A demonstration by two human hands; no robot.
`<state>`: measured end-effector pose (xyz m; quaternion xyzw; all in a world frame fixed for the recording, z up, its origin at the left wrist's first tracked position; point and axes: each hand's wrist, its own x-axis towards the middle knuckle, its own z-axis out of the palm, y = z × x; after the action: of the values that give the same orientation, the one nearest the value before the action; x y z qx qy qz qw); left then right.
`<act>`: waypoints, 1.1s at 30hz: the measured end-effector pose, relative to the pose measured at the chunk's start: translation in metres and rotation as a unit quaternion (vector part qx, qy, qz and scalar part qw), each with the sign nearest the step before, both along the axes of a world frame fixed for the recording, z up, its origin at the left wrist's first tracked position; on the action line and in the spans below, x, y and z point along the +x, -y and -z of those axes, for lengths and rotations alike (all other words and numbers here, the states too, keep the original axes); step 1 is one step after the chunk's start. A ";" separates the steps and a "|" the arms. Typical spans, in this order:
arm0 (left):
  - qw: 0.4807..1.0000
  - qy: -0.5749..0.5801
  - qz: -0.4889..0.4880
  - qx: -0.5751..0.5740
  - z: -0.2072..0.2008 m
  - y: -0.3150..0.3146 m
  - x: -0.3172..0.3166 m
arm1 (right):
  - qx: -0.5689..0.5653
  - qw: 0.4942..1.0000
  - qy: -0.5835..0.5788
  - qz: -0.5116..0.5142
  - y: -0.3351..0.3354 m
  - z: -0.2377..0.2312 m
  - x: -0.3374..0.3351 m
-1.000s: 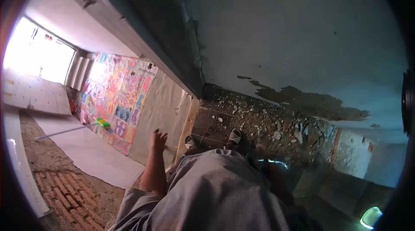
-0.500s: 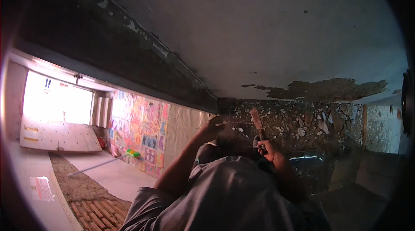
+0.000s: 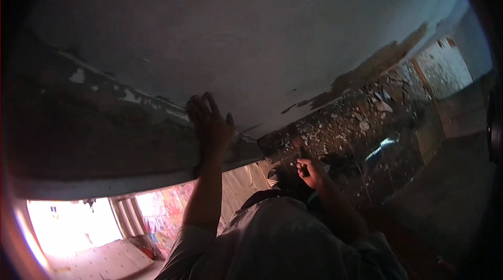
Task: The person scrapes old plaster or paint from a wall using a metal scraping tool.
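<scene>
The scraper (image 3: 297, 138), its blade blurred, is near the rubble (image 3: 364, 125), its handle gripped by the right hand's (image 3: 310, 171) curled fingers; the left hand (image 3: 212, 125) has risen, spread, apparently onto the wall (image 3: 236, 70), perhaps for support

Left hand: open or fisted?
Open: the left hand has its fingers extended and thumb standing apart. Cannot tell whether it presses on the grey wall.

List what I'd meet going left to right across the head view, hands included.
Window, ribbed panel, left hand, striped shoe, right hand, bright streak, speckled white panel.
</scene>
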<state>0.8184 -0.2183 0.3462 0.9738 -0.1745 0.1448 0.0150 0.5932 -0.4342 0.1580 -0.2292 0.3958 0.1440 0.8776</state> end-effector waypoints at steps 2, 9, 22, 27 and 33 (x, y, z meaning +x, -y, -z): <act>0.999 -0.022 -0.011 0.030 0.012 0.007 0.002 | 0.011 0.999 0.015 0.045 -0.013 -0.011 0.017; 0.917 -0.325 0.116 -0.200 0.123 0.009 -0.030 | -0.049 0.986 -0.017 0.156 -0.061 0.039 0.089; 0.761 -0.578 -0.060 -0.288 0.159 0.045 -0.010 | -0.085 0.959 -0.031 0.268 -0.094 0.013 0.176; 0.669 -0.684 -0.093 -0.275 0.155 0.134 -0.045 | -0.093 0.958 -0.037 0.269 -0.060 0.143 0.151; 0.705 -0.619 -0.198 -0.283 0.181 0.111 -0.007 | 0.083 0.962 -0.067 0.251 -0.057 0.048 0.174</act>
<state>0.8119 -0.3289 0.1657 0.8069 0.1206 -0.4481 0.3656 0.7672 -0.3771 0.1095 -0.0392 0.4852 -0.0334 0.8729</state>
